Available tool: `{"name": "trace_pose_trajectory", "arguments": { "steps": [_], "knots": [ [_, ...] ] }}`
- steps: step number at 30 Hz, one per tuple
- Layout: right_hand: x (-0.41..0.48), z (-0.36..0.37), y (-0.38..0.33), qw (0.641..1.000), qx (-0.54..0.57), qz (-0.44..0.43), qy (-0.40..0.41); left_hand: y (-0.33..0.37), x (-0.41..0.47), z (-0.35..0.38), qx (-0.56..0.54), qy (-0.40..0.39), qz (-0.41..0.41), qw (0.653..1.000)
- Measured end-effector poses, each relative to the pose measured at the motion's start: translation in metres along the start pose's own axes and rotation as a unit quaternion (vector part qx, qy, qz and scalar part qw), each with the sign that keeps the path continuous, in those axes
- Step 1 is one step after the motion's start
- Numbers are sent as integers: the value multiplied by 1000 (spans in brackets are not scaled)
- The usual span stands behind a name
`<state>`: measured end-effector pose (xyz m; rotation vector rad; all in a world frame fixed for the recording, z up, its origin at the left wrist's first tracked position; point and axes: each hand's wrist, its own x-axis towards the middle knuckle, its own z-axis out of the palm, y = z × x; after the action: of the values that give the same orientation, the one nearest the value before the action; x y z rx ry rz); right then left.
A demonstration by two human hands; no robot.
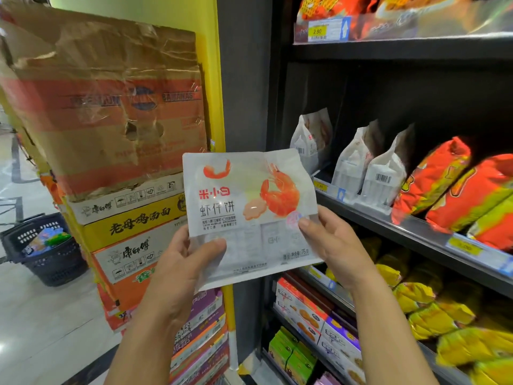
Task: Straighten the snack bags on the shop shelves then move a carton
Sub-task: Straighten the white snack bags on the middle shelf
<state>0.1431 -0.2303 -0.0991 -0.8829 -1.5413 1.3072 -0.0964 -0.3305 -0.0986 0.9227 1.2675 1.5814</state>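
Pinching a white prawn-cracker bag (249, 207) by its lower corners with left hand (183, 262) and right hand (337, 245), thumbs in front; we should stand it upright beside the matching bags (351, 162)

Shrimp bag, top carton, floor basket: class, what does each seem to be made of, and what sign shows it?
Shrimp bag: probably matte plastic film; soft sheen, translucent lower panel.
Top carton: brown cardboard, torn edges, under glossy clear tape or wrap.
Floor basket: likely moulded dark plastic; perforated grid walls.
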Motion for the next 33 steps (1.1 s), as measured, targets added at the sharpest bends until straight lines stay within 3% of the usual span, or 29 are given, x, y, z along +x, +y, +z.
{"name": "trace_pose_trajectory", "arguments": {
  "steps": [6, 12, 14, 17, 20, 24, 33],
  "knots": [
    [47, -50, -23, 987, -149, -55, 39, -1, 44, 36, -11, 44, 31, 998],
    [99, -111, -74, 927, -330, -149, 96, 2, 94, 83, 3, 78, 104, 991],
    [118, -128, -85, 874, -436, -188, 108, 3, 109, 100, 0, 83, 123, 989],
    [142, -147, -96, 762, -608, -202, 95, 4, 128, 124, 5, 77, 155, 985],
    [159, -157, -99, 707, -688, -158, 47, 1, 144, 144, 7, 75, 183, 980],
    [170, -166, -96, 707, -699, -106, 12, -3, 162, 163, 17, 72, 200, 977],
    [164, -184, -85, 705, -698, -119, 41, -12, 200, 205, 105, 79, 235, 963]
  ]
}}
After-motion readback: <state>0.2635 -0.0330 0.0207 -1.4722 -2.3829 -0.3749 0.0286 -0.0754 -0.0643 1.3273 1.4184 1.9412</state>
